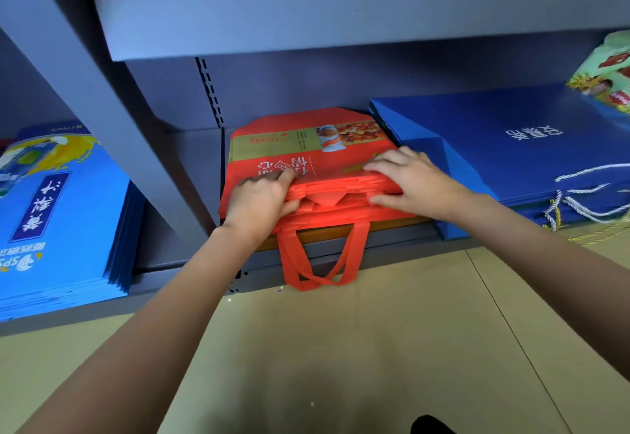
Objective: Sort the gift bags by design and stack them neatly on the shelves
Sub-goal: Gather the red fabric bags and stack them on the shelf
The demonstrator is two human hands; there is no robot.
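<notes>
The stack of red gift bags lies flat on the bottom shelf, in the gap between the grey upright on the left and the dark blue bags on the right. Its long axis runs left to right, and its near edge overhangs the shelf lip, with the red handles drooping toward the floor.

Both hands sit at that near edge, so the stack lies directly beyond them, toward the back panel. The left hand grips the left part of the edge, fingers curled over the top and thumb underneath. The right hand lies fairly flat on the right part, fingers spread on the top bag and thumb against the edge. Neither is clearly nearer.

The next move is probably a push straight back, squaring the bags. Some bare shelf shows behind the stack. Sideways room is tight: the right edge touches or nearly touches the blue stack, and the left corner is near the upright. The light blue bags lie well apart in the left bay.
</notes>
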